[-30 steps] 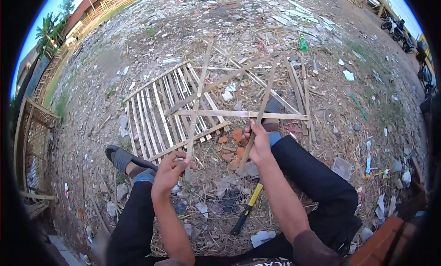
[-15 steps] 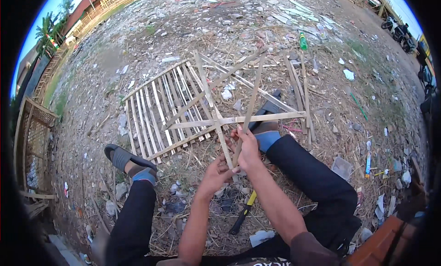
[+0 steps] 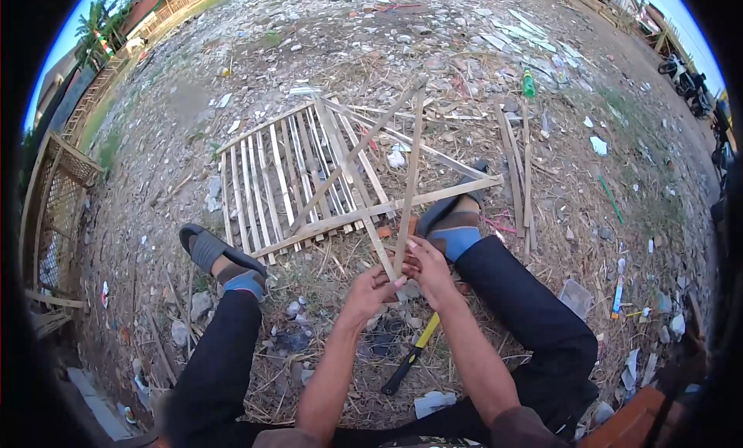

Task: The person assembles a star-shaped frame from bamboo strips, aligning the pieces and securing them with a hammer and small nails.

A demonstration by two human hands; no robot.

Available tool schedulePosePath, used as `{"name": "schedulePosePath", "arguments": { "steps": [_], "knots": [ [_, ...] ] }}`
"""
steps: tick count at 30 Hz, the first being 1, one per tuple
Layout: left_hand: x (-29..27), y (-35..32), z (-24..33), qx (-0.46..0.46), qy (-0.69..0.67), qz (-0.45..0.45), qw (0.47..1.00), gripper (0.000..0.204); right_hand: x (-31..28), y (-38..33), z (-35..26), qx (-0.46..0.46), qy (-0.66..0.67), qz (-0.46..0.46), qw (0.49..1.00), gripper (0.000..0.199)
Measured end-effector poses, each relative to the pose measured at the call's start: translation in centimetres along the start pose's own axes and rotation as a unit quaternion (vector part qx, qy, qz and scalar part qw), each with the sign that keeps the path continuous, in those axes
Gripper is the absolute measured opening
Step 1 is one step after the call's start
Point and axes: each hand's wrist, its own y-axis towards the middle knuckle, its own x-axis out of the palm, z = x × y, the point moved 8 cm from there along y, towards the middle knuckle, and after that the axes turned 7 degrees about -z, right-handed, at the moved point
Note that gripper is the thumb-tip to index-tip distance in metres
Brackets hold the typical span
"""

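Note:
A star-shaped frame of thin wooden slats (image 3: 412, 162) is tilted up in front of me, its nearest point between my hands. My left hand (image 3: 370, 295) pinches that tip with thumb and fingers where two slats meet. From the right side, my right hand (image 3: 430, 268) closes its fingers round the same corner. The frame's far part lies over a flat panel of parallel slats (image 3: 271, 125) on the ground. Below my hands, between my legs, lies a tool with a yellow and black handle (image 3: 410, 360); its upper end is hidden by my right forearm.
Loose slats (image 3: 527, 162) lie right of the frame, near a green bottle (image 3: 529, 83). A clear plastic container (image 3: 575, 299) rests beside my right leg. At the far left stands a framed lattice panel (image 3: 54, 208). Rubble and litter cover the ground; motorbikes (image 3: 685, 80) are parked far right.
The frame has turned and tilted slightly, its far points shifting left. My right hand has moved a little down and right, round the near corner; my left hand stays at the tip.

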Motion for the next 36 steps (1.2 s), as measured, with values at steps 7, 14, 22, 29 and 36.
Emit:
{"name": "schedulePosePath", "arguments": {
  "steps": [7, 14, 22, 29, 36],
  "knots": [
    [0.2, 0.2, -1.2, 0.019, -0.023, -0.005, 1.0, 0.046, -1.9, -2.2, 3.7, 0.046, 0.024, 0.019, 0.998, 0.03],
    [0.4, 0.0, -0.7, 0.023, 0.001, -0.011, 1.0, 0.042, -2.2, -2.2, 4.2, 0.051, 0.05, 0.012, 0.997, 0.032],
    [1.4, 0.1, -0.3, 0.043, 0.018, -0.034, 0.998, 0.042, -1.3, 1.5, -0.7, -0.023, 0.079, 0.028, 0.996, 0.037],
    [2.1, 0.3, -0.8, 0.025, 0.047, -0.049, 0.997, 0.044, -0.3, 3.9, -3.6, -0.074, 0.156, 0.01, 0.985, 0.038],
    [2.0, 0.0, -0.5, 0.0, 0.062, -0.054, 0.997, 0.042, 0.5, 2.6, -5.0, -0.12, 0.104, 0.03, 0.987, 0.026]
  ]
}}
